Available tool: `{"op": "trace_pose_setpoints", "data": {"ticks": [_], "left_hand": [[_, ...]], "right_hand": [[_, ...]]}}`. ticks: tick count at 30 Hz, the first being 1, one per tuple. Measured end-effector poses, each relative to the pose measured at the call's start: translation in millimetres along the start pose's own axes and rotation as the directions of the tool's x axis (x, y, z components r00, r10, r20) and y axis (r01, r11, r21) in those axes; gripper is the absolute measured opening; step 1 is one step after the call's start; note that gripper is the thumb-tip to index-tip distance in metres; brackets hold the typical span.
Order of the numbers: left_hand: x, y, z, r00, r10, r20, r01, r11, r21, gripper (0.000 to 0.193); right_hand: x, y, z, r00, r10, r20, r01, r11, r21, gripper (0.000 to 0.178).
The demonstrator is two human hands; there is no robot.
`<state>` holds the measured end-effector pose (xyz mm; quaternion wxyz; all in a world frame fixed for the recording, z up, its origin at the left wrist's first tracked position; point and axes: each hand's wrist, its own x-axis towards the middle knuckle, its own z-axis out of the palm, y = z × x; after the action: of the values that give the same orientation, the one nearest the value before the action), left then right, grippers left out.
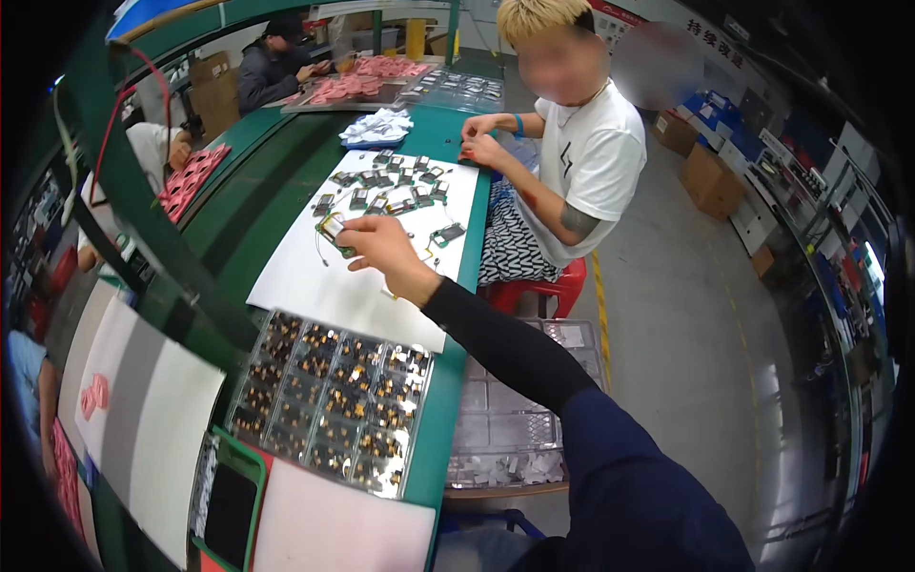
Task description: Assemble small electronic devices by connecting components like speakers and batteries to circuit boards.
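My right hand [386,250] reaches out over the white sheet [315,286] on the bench, its thumb and fingers pinched on a small wired circuit board [331,227]. The board has a pale silvery face with yellowish edges, and a thin wire hangs from it. Just beyond my hand, several similar dark boards with wires [378,178] lie scattered on the sheet. One more board [447,234] rests apart, to the right of my fingers. My left hand is out of view.
Nearer me sits a clear compartment tray [329,405] of small black and gold parts, with a white foam sheet [343,524] before it. A blue tray [376,129] holds white pieces. A co-worker [581,143] sits on a red stool [562,286]. A green post [152,191] rises left.
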<state>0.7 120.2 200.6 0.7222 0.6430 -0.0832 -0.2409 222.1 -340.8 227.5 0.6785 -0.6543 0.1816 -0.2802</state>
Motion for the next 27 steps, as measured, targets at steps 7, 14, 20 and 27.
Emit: {"op": "trace_pose_setpoints", "data": {"ticks": [7, 14, 20, 27], "left_hand": [[30.8, 43.2, 51.9, 0.992, 0.107, -0.071, -0.107, 0.994, 0.006, 0.049], [1.3, 39.3, 20.1, 0.988, 0.099, -0.12, -0.116, 0.982, -0.149, 0.055], [10.0, 41.8, 5.9, 0.944, 0.14, -0.3, -0.18, 0.978, -0.11, 0.036], [27.7, 63.3, -57.7, 0.879, -0.226, -0.419, 0.265, 0.964, 0.036, 0.024]], "right_hand": [[-259.9, -53.9, 33.7, 0.818, 0.397, 0.417, -0.571, 0.649, 0.503, 0.029], [-395.3, -48.0, 85.5, 0.591, 0.519, 0.618, -0.798, 0.492, 0.349, 0.027], [-398.6, -32.8, 87.9, 0.868, 0.219, 0.446, -0.218, 0.974, -0.055, 0.02], [-227.2, -38.9, 36.8, 0.909, -0.22, 0.354, 0.395, 0.727, -0.562, 0.014]]}}
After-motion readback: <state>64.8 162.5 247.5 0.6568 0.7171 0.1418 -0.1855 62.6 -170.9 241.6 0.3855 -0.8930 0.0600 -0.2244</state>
